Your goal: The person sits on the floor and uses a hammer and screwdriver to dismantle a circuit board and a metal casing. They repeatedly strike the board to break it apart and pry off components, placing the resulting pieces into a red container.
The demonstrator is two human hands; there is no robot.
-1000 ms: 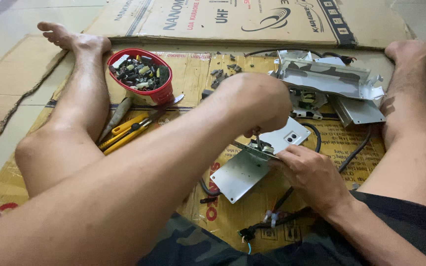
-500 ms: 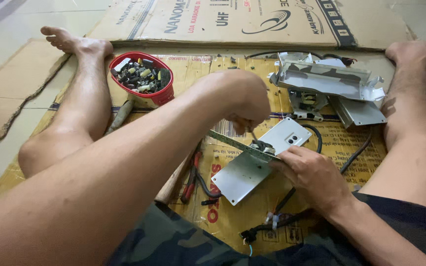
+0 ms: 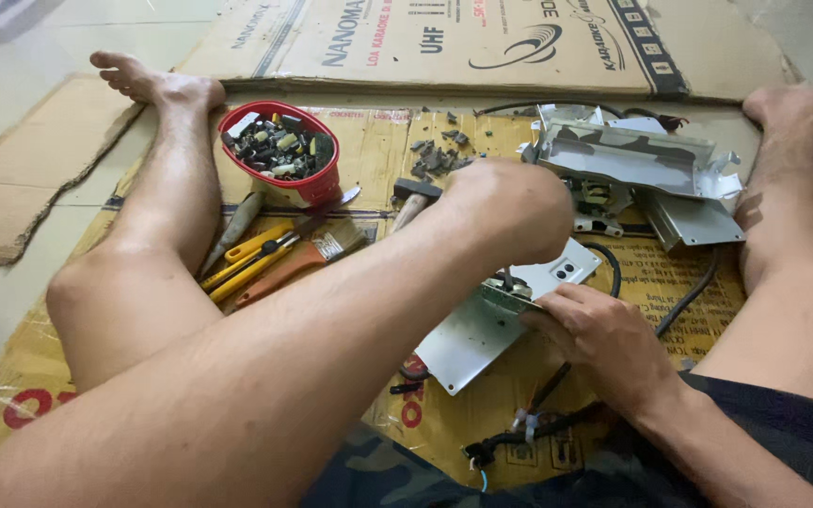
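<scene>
A flat grey sheet-metal panel with a white plastic end piece [image 3: 491, 325] lies on the printed cardboard floor sheet [image 3: 397, 150] between the person's spread legs, its long axis running diagonally from near-left to far-right. The right hand [image 3: 604, 343] rests on the panel's near-right edge, fingers curled onto the metal and pinning it down. The left hand [image 3: 510, 212] comes in from the near left over the far end of the panel, clenched into a fist; it seems to close on a small dark tool at the panel's upper face, but what it holds is hidden under the knuckles. Both hands touch or nearly touch the panel, the left above it, the right beside it. A black cable [image 3: 679, 296] curves off to the right. Further left lie a red plastic bowl of small parts [image 3: 279, 150], yellow-handled tools [image 3: 247, 259] and an orange-handled paintbrush [image 3: 303, 259]; a bent grey metal chassis [image 3: 632, 165] sits far right.
</scene>
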